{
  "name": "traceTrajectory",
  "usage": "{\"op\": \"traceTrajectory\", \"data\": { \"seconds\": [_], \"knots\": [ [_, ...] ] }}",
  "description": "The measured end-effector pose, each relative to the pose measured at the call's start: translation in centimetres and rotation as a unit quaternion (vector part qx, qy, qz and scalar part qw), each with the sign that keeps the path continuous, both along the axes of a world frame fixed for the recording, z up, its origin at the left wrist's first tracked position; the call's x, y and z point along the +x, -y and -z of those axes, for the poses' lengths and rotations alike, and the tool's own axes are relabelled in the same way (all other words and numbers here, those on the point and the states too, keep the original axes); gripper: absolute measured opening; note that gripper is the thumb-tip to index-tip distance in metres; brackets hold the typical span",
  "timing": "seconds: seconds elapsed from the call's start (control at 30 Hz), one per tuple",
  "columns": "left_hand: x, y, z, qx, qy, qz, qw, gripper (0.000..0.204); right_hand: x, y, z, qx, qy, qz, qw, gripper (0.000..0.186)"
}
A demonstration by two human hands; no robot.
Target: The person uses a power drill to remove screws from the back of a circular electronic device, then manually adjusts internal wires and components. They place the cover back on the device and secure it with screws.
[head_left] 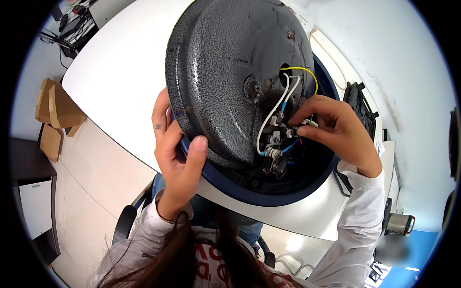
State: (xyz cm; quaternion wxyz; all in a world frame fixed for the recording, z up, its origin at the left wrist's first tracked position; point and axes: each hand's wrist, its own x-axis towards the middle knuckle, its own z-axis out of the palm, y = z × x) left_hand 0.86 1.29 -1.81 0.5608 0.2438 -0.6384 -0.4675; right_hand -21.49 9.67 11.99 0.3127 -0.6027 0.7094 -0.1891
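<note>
A large dark grey speckled metal shell (221, 72) stands tilted up out of a round dark blue housing (240, 191). My left hand (177, 153) grips the left rim, its thumb against the shell's edge and its fingers around the outer side. White wires (267, 115) and a yellow wire (314, 79) run from a hole in the shell. The white ones lead to metal terminals (274, 137) with blue sleeves at the wire ends. My right hand (331, 125) is closed, thumb and forefinger pinching at the terminals; what lies between the fingertips is too small to make out.
The housing rests on a white table (120, 81), close to its front edge. Behind my right hand lies a black tray-like object (360, 108) near the wall. Cardboard (60, 108) stands on the floor at left, by a dark cabinet (33, 182). A chair (126, 223) is below.
</note>
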Motion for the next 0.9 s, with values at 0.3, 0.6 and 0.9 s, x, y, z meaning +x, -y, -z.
{"op": "traceTrajectory", "data": {
  "seconds": [0.3,0.6,0.9],
  "knots": [
    [-0.3,0.0,0.2,-0.004,0.009,-0.029,1.000,0.030,0.1,-0.9,1.3,-0.031,0.101,0.058,0.993,0.010],
    [-0.3,0.0,0.3,-0.005,-0.002,-0.028,1.000,0.031,-0.6,-1.5,2.3,-0.057,0.088,0.025,0.994,0.015],
    [-0.4,-0.1,0.3,0.032,-0.023,-0.030,0.999,0.045,0.9,-3.6,0.3,-0.202,0.319,0.199,0.904,0.027]
  ]
}}
